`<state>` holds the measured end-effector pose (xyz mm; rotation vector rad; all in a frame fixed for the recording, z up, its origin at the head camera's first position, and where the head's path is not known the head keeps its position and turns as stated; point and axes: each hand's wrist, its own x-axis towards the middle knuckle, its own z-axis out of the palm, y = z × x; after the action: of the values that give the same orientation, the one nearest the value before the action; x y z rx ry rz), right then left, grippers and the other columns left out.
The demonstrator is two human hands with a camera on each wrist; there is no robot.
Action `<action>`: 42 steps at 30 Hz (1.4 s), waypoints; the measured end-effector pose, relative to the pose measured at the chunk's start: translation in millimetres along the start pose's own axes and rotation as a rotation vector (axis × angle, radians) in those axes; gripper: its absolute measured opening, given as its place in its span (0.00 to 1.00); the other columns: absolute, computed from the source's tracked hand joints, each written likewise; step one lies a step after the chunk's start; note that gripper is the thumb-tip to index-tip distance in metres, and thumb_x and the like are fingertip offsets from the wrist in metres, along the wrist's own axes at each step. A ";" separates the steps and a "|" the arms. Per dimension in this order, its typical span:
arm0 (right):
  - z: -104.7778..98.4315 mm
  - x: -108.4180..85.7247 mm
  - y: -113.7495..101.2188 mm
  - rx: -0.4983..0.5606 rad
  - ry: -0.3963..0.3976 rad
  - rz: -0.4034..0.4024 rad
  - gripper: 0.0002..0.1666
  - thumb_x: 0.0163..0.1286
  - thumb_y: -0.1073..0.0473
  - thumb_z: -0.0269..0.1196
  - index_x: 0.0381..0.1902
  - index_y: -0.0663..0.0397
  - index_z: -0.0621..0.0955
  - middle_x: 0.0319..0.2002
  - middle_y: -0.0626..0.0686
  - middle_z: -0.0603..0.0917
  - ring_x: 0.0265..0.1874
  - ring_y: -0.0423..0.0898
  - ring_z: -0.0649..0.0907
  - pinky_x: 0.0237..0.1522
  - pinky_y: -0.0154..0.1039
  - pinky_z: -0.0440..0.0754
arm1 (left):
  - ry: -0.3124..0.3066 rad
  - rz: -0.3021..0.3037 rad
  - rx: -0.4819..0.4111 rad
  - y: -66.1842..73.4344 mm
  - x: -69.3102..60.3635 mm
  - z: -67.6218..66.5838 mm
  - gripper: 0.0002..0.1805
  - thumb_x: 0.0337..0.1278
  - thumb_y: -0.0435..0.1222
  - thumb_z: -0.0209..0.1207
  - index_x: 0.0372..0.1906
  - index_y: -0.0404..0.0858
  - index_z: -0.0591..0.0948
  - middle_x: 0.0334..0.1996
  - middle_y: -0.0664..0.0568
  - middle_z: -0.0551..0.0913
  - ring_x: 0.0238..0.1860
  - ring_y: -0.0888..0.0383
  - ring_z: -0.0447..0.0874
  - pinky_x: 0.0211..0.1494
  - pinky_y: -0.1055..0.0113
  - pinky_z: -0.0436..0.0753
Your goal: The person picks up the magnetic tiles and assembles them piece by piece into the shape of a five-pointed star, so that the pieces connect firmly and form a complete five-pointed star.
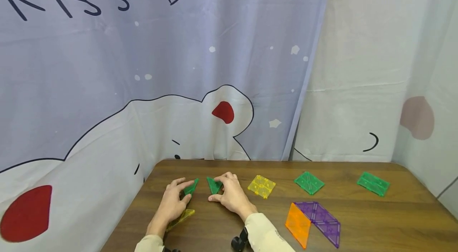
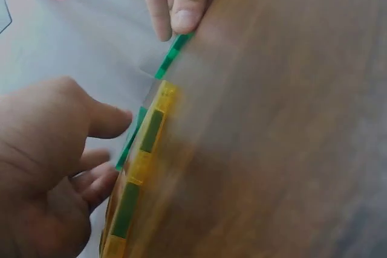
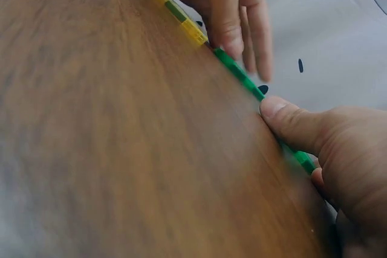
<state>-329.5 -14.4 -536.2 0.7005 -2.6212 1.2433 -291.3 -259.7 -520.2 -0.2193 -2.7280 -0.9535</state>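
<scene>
Two green triangular magnetic tiles lie toward the table's far left, a gap between them. My left hand point(image 1: 172, 203) holds the left green tile point(image 1: 191, 188) between thumb and fingers. The right green tile point(image 1: 214, 185) is pinched by my right hand point(image 1: 231, 194), with the thumb on its near side. Close behind my left hand, nearer to me, a yellow tile point(image 1: 181, 219) lies partly hidden by the wrist. The left wrist view has that yellow tile point(image 2: 140, 167) edge-on, with the left hand point(image 2: 54, 161) beside it.
Right of my right hand lies a yellow square tile point(image 1: 262, 187). Two green tiles, one in the middle point(image 1: 309, 183) and one farther right point(image 1: 373, 183), lie beyond it. An orange tile point(image 1: 298, 225) touches joined purple tiles point(image 1: 321, 220) nearer me. A curtain point(image 1: 222, 45) hangs behind the table.
</scene>
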 end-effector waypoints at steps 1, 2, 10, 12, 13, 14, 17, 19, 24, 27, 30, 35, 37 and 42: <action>-0.2 0.0 -0.3 -0.002 -0.001 -0.003 0.39 0.63 0.47 0.86 0.67 0.59 0.86 0.59 0.53 0.83 0.49 0.45 0.74 0.48 0.38 0.81 | -0.020 0.003 -0.005 1.3 0.5 0.3 0.25 0.71 0.31 0.73 0.70 0.39 0.87 0.72 0.37 0.79 0.64 0.38 0.78 0.63 0.41 0.85; -0.3 0.1 -0.4 -0.006 -0.002 -0.007 0.40 0.62 0.47 0.86 0.67 0.59 0.86 0.58 0.53 0.83 0.49 0.45 0.74 0.49 0.39 0.81 | -0.038 0.004 -0.007 2.8 1.4 1.1 0.25 0.70 0.33 0.75 0.69 0.39 0.87 0.70 0.38 0.81 0.63 0.39 0.80 0.62 0.44 0.86; -0.3 1.0 0.2 -0.040 -0.043 -0.042 0.42 0.61 0.42 0.85 0.67 0.57 0.86 0.59 0.53 0.83 0.55 0.48 0.77 0.59 0.45 0.84 | -0.039 0.018 -0.003 16.7 8.3 13.1 0.32 0.59 0.43 0.83 0.64 0.33 0.89 0.54 0.44 0.83 0.46 0.55 0.81 0.46 0.65 0.84; 0.2 0.8 0.5 -0.044 -0.050 -0.040 0.42 0.61 0.42 0.85 0.67 0.56 0.87 0.59 0.52 0.83 0.56 0.48 0.77 0.61 0.46 0.84 | -0.042 0.026 -0.006 18.3 7.8 15.6 0.32 0.57 0.41 0.84 0.64 0.33 0.89 0.53 0.46 0.84 0.45 0.56 0.81 0.47 0.64 0.84; 0.3 0.8 1.0 -0.046 -0.052 -0.038 0.42 0.61 0.42 0.85 0.67 0.56 0.87 0.59 0.52 0.83 0.57 0.48 0.77 0.61 0.46 0.84 | -0.042 0.033 -0.007 18.7 7.6 16.9 0.31 0.57 0.41 0.84 0.64 0.33 0.90 0.52 0.47 0.84 0.45 0.56 0.81 0.47 0.64 0.85; 0.4 0.5 1.3 -0.044 -0.052 -0.040 0.42 0.61 0.42 0.85 0.67 0.56 0.87 0.59 0.52 0.83 0.57 0.49 0.78 0.62 0.47 0.84 | -0.041 0.044 -0.007 19.2 7.3 17.8 0.31 0.56 0.40 0.85 0.63 0.33 0.90 0.52 0.48 0.84 0.45 0.56 0.80 0.47 0.63 0.84; 0.5 0.1 2.1 -0.040 -0.054 -0.029 0.42 0.61 0.41 0.85 0.68 0.55 0.86 0.58 0.51 0.83 0.58 0.48 0.78 0.62 0.46 0.83 | -0.035 0.055 -0.004 19.6 6.3 19.1 0.30 0.55 0.39 0.85 0.62 0.35 0.91 0.51 0.51 0.85 0.44 0.58 0.79 0.47 0.64 0.83; 0.6 0.1 2.5 -0.039 -0.051 -0.027 0.42 0.61 0.41 0.85 0.68 0.55 0.86 0.58 0.51 0.83 0.57 0.48 0.77 0.61 0.45 0.83 | -0.031 0.056 -0.004 19.4 6.1 19.4 0.30 0.55 0.39 0.85 0.62 0.36 0.91 0.50 0.52 0.85 0.44 0.58 0.79 0.47 0.64 0.83; 0.3 0.6 2.0 -0.046 -0.038 -0.033 0.43 0.60 0.42 0.85 0.67 0.55 0.86 0.58 0.51 0.83 0.57 0.48 0.77 0.62 0.45 0.83 | -0.035 0.058 -0.025 20.3 6.3 17.3 0.32 0.53 0.38 0.86 0.65 0.36 0.90 0.51 0.50 0.86 0.46 0.57 0.81 0.50 0.61 0.85; 0.4 0.4 1.4 -0.032 -0.026 -0.030 0.45 0.60 0.41 0.86 0.70 0.55 0.85 0.60 0.53 0.82 0.60 0.50 0.78 0.63 0.47 0.84 | -0.045 0.041 -0.040 21.6 5.8 13.7 0.38 0.52 0.39 0.86 0.69 0.35 0.87 0.51 0.49 0.87 0.47 0.55 0.83 0.52 0.58 0.86; 0.9 -3.0 -0.8 0.013 -0.010 -0.003 0.51 0.60 0.39 0.86 0.75 0.55 0.81 0.64 0.55 0.80 0.64 0.53 0.77 0.65 0.52 0.84 | -0.052 -0.003 -0.082 22.2 2.4 7.2 0.44 0.53 0.40 0.86 0.74 0.32 0.81 0.54 0.46 0.88 0.49 0.53 0.84 0.55 0.53 0.87; -4.7 -8.8 -7.1 0.131 0.038 0.050 0.59 0.64 0.36 0.83 0.83 0.53 0.72 0.73 0.59 0.75 0.72 0.60 0.75 0.71 0.64 0.80 | -0.036 -0.081 -0.159 20.7 -4.4 -6.6 0.49 0.58 0.46 0.84 0.77 0.28 0.73 0.65 0.37 0.85 0.61 0.43 0.85 0.64 0.43 0.87; -10.1 -10.7 -10.8 0.169 0.063 0.064 0.59 0.65 0.37 0.83 0.85 0.52 0.70 0.75 0.60 0.74 0.74 0.61 0.75 0.71 0.65 0.80 | -0.027 -0.092 -0.160 21.0 -7.2 -12.4 0.51 0.59 0.48 0.83 0.79 0.29 0.71 0.69 0.36 0.83 0.65 0.40 0.84 0.66 0.40 0.86; -21.3 -18.4 -21.6 0.228 0.094 0.066 0.57 0.67 0.38 0.82 0.86 0.50 0.69 0.76 0.59 0.75 0.74 0.61 0.77 0.70 0.67 0.80 | -0.009 -0.088 -0.152 20.8 -15.4 -27.1 0.51 0.64 0.49 0.80 0.82 0.29 0.69 0.73 0.35 0.80 0.69 0.38 0.81 0.71 0.40 0.83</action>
<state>-304.3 -3.5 -513.7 0.5766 -2.4699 1.5718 -267.1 -261.6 -491.6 -0.1312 -2.6941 -1.1890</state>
